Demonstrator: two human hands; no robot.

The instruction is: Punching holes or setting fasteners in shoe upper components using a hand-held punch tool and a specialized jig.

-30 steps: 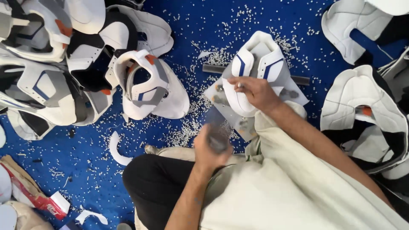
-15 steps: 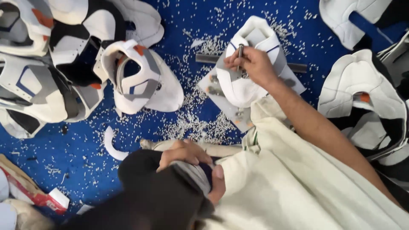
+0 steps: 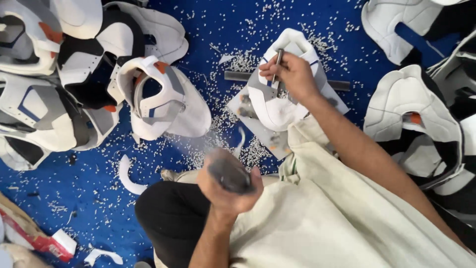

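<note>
My right hand (image 3: 293,75) holds a thin metal punch (image 3: 277,57) upright on a white shoe upper with blue trim (image 3: 277,106). The upper lies on a grey board (image 3: 263,133) on the blue floor. My left hand (image 3: 225,192) is raised over my lap, closed around a dark, blurred, heavy-looking tool (image 3: 229,173). It hovers below and left of the upper, apart from it. My cream garment and dark trouser leg fill the lower frame.
Piles of white, grey and black shoe uppers lie at the left (image 3: 148,99) and right (image 3: 411,114). Small white punched bits (image 3: 218,144) litter the blue floor. A dark metal bar (image 3: 238,76) lies behind the board. A curved white strip (image 3: 126,176) and a red-and-white scrap (image 3: 34,238) lie at the lower left.
My left hand dropped to my lap half a second ago and has risen again with the dark tool. My right hand has stayed on the upper with the punch.
</note>
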